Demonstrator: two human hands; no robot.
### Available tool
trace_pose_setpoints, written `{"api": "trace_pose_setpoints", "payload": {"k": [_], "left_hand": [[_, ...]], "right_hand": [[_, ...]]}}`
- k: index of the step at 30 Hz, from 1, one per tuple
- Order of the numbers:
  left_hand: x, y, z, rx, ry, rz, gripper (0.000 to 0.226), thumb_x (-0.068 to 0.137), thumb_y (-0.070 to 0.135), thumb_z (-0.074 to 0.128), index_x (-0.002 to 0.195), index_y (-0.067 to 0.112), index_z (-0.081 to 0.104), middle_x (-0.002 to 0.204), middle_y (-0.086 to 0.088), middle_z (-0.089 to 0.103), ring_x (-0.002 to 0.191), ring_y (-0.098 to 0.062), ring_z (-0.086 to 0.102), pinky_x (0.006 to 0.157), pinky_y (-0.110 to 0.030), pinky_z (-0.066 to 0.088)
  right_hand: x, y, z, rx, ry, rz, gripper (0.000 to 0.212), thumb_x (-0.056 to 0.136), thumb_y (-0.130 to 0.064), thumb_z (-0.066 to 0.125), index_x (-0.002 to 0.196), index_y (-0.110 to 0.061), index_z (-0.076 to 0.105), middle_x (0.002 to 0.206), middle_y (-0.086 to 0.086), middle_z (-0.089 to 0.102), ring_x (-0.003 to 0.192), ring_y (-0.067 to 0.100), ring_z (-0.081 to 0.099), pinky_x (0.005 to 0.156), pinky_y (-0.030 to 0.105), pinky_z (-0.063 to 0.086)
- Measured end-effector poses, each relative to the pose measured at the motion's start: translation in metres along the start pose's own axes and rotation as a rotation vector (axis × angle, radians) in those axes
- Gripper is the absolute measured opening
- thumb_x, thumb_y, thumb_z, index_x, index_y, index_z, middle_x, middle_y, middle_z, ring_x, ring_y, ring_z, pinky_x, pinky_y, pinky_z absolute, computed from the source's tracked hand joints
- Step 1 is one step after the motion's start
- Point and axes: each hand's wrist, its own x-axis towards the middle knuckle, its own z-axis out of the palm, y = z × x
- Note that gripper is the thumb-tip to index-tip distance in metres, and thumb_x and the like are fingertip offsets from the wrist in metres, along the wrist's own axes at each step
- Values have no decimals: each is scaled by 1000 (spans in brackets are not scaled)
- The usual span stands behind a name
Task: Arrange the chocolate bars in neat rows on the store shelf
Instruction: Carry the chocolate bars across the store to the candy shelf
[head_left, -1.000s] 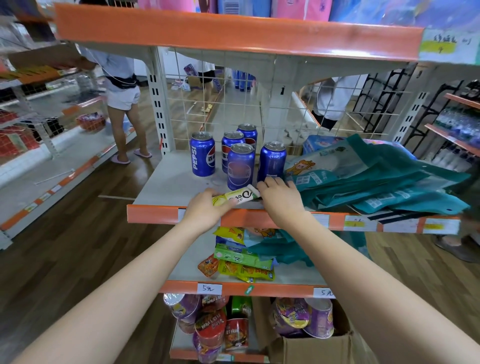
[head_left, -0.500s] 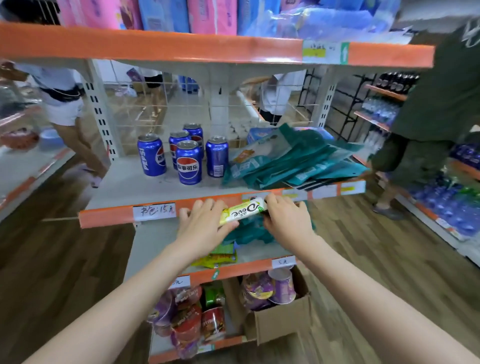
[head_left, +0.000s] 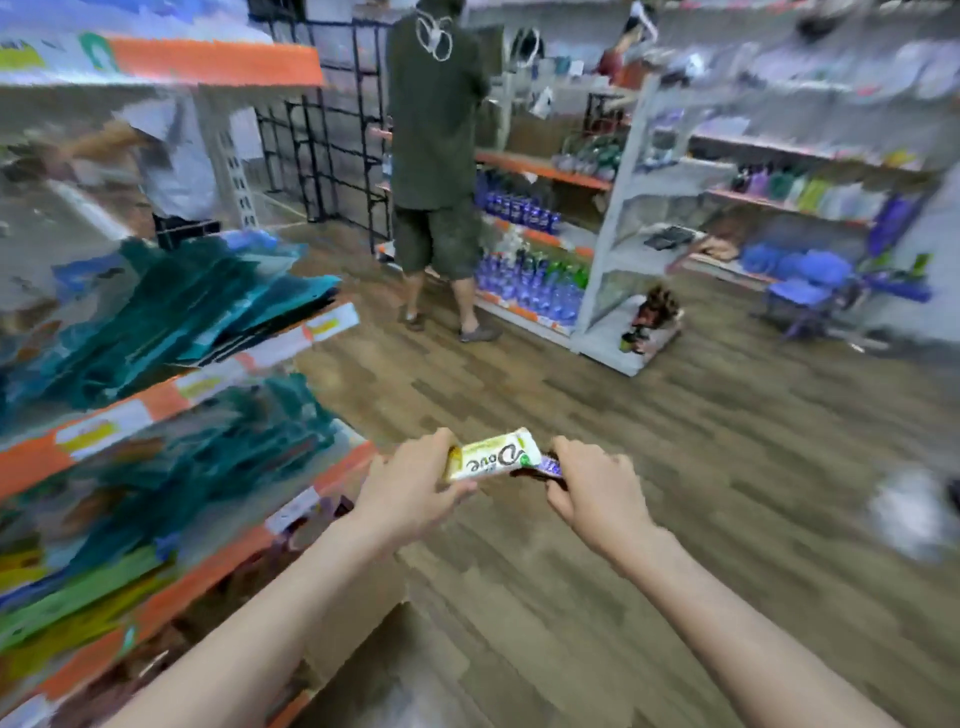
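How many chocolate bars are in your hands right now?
2. A pale yellow bar on top, gripped by the left hand, and a dark bar peeking out beneath it at the right hand. More may be hidden underneath.

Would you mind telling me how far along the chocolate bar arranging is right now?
No neat row shows yet. The left hand and right hand grip Dove chocolate bars over the floor, away from the shelf. Placing them remains.

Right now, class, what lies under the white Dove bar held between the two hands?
A second, darker bar pokes out beneath the Dove bar at its right end, gripped by the right hand. The left hand covers the other end; the rest underneath is hidden.
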Motion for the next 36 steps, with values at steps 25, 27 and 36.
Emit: {"api": "trace_pose_setpoints", "payload": {"k": [25, 27, 36], "left_hand": [[126, 351, 193, -244, -325, 463, 43, 81, 40, 65, 120, 31, 48, 123, 11, 52, 116, -17, 41, 90, -39, 34], [137, 368, 205, -243, -357, 476, 42, 82, 39, 65, 119, 30, 48, 124, 11, 51, 116, -17, 41, 91, -39, 34], [229, 428, 259, -298, -453, 494, 41, 79, 37, 68, 115, 29, 51, 116, 9, 56, 110, -19, 45, 93, -45, 40]], "right_hand": [[-202, 343, -19, -13, -5, 710, 29, 90, -33, 46, 118, -26, 45, 113, -9, 57, 109, 17, 48, 76, 33, 32], [-204, 358, -17, -5, 1, 737, 29, 90, -33, 47, 118, -26, 46, 112, -8, 57, 109, 17, 49, 75, 33, 32], [-166, 458, -4, 37, -30, 817, 29, 89, -31, 48, 118, -26, 47, 112, -7, 58, 106, 17, 49, 74, 32, 31]]}}
